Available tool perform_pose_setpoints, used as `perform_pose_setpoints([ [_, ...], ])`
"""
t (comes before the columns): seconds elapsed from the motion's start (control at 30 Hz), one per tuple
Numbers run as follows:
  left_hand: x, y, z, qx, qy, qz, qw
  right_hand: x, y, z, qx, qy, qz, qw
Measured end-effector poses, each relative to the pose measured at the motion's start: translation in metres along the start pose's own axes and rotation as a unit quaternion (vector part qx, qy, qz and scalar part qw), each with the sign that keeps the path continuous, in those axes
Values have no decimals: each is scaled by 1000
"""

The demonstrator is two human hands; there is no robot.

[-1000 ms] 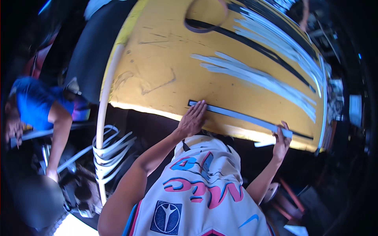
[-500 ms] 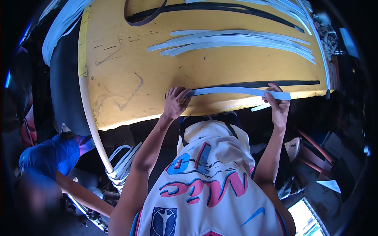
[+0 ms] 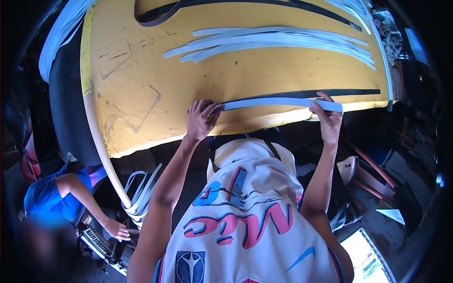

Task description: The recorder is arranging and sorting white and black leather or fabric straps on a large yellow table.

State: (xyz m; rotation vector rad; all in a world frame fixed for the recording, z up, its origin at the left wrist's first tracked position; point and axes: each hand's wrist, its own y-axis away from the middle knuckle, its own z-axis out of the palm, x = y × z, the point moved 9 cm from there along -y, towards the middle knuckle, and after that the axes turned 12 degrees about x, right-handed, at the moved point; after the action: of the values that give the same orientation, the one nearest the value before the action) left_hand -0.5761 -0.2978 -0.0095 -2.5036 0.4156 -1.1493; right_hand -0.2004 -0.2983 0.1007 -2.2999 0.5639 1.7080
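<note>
A long white strip (image 3: 269, 102) stretches between my two hands along the near edge of the yellow-topped table (image 3: 155, 61). My left hand (image 3: 203, 118) is closed over the strip's left end, fingers pressed down together. My right hand (image 3: 328, 120) pinches the strip near its right end, thumb on the near side and fingers behind. A black strip (image 3: 358, 92) lies flat just beyond the white one and runs further right; the white strip partly covers it. Whether the two strips are joined under my left hand is hidden.
Several loose white strips (image 3: 283, 40) lie across the table's middle, with a brown band (image 3: 160, 21) and another black strip (image 3: 325, 13) beyond. More white strips (image 3: 61, 42) hang at the far left. A co-worker's hand (image 3: 117, 229) is at lower left, near coiled strips (image 3: 139, 198).
My hands and the white strip have shifted slightly left in view, and the strip lies closer along the black one. The co-worker's arm has bent, bringing that hand into sight.
</note>
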Motion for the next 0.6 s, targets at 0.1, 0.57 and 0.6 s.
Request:
perform_pose_setpoints([
  [0.1, 1, -1, 0, -5, -4, -2, 1000, 4, 0, 0, 20, -20, 14, 999],
  [0.57, 13, -7, 5, -21, -66, -39, 997, 15, 0, 4, 12, -25, 19, 999],
  [0.6, 11, -6, 8, -42, -93, -55, 993, 16, 1, 6, 13, -37, 28, 999],
])
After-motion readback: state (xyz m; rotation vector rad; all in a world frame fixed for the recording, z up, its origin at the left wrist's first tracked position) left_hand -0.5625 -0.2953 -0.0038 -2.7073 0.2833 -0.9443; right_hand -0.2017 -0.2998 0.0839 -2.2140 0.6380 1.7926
